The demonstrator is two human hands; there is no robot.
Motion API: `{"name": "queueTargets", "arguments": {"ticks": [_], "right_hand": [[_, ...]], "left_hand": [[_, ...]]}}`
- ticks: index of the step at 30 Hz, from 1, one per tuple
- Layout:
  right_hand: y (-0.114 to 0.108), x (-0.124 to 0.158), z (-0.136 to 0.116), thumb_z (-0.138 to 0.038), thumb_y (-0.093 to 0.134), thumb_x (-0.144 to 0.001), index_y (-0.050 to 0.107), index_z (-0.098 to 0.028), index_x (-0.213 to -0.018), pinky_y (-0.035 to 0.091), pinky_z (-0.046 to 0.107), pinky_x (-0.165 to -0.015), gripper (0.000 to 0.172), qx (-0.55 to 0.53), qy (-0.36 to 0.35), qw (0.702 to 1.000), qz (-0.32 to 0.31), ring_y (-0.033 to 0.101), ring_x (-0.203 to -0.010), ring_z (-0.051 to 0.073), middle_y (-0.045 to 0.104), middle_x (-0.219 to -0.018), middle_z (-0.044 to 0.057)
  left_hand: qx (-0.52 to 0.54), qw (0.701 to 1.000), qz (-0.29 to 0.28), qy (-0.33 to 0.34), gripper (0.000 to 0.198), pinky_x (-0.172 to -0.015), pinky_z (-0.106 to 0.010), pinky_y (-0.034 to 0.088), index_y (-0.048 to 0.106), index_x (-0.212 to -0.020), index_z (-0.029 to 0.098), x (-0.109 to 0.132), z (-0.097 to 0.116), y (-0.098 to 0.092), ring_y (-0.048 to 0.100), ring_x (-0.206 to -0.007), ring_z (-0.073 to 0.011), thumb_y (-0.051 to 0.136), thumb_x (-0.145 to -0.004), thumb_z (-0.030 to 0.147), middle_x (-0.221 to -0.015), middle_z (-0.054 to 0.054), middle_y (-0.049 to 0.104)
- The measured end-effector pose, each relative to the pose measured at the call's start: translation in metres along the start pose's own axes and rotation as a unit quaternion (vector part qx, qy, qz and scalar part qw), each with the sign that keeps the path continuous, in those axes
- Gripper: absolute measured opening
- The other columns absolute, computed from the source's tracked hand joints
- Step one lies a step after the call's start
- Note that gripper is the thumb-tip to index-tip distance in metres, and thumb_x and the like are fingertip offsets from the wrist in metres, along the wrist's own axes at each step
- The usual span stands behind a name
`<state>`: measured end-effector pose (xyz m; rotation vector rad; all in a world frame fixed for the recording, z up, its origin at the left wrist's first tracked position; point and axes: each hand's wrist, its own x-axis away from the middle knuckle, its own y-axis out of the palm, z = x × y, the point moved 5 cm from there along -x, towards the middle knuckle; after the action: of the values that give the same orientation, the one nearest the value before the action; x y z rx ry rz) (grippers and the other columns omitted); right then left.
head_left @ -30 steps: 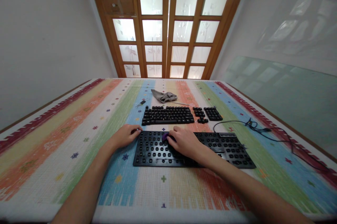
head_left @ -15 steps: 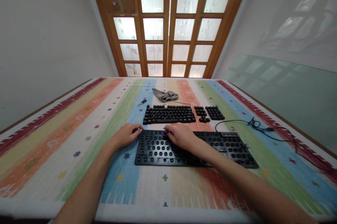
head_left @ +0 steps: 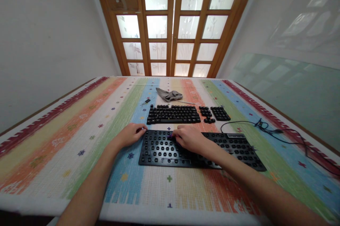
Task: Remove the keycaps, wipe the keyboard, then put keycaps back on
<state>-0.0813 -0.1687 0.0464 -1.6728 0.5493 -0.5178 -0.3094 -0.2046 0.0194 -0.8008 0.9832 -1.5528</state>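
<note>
A black keyboard [head_left: 159, 161] lies flat in front of me, stripped of its keycaps so the stems show. At its far left corner, my left hand [head_left: 134, 134] is closed, thumb and fingers pinching the edge. My right hand [head_left: 190, 137] reaches over the upper left part of the stems, fingers closed around a small purple thing [head_left: 170, 136] that is mostly hidden and touches or nearly touches the keyboard. Just beyond lie the removed black keycaps [head_left: 174, 114], set out in keyboard order, with the number pad keycaps [head_left: 220, 113] at the right.
Behind the keycaps lies a crumpled grey cloth [head_left: 170, 95], with a thin rod [head_left: 186, 103] beside it. A small black tool with wire prongs [head_left: 147, 101] is to its left. The keyboard's black cable [head_left: 277, 131] trails right across the striped tablecloth [head_left: 87, 151].
The view has shifted slightly, so everything sits a little further right. My right hand and the purple thing remain over nearly the same stems; my left hand still holds the corner.
</note>
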Motion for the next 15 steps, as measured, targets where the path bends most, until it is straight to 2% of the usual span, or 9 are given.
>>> {"name": "queueTargets", "arguments": {"ticks": [3, 7, 15], "right_hand": [[-0.003, 0.008, 0.001, -0.020, 0.049, -0.087, 0.073, -0.020, -0.116, 0.046, 0.028, -0.073, 0.037, 0.005, -0.009, 1.000, -0.020, 0.069, -0.087, 0.022, 0.075, -0.099, 0.012], [-0.005, 0.016, 0.007, -0.020, 0.052, -0.084, 0.065, -0.030, -0.129, 0.044, 0.028, -0.068, 0.048, 0.010, 0.006, 0.999, -0.051, 0.070, -0.080, 0.022, 0.077, -0.094, 0.011], [-0.004, 0.016, 0.007, -0.019, 0.049, -0.087, 0.065, -0.034, -0.127, 0.044, 0.027, -0.064, 0.046, 0.056, 0.045, 0.997, -0.023, 0.071, -0.077, 0.022, 0.077, -0.088, 0.011]], "left_hand": [[-0.001, 1.000, -0.003, 0.000, 0.032, -0.077, -0.029, 0.044, 0.070, -0.095, 0.019, 0.000, -0.001, 0.001, 0.066, -0.081, -0.0200, 0.041, -0.092, 0.032, -0.090, -0.006, 0.073], [-0.005, 1.000, -0.002, -0.001, 0.032, -0.078, -0.029, 0.044, 0.070, -0.095, 0.019, 0.000, 0.000, 0.000, 0.066, -0.082, -0.0202, 0.041, -0.092, 0.032, -0.090, -0.006, 0.073], [-0.010, 1.000, -0.002, -0.004, 0.033, -0.079, -0.029, 0.044, 0.070, -0.096, 0.019, 0.000, 0.003, -0.002, 0.066, -0.084, -0.0205, 0.040, -0.091, 0.033, -0.092, -0.006, 0.073]]}}
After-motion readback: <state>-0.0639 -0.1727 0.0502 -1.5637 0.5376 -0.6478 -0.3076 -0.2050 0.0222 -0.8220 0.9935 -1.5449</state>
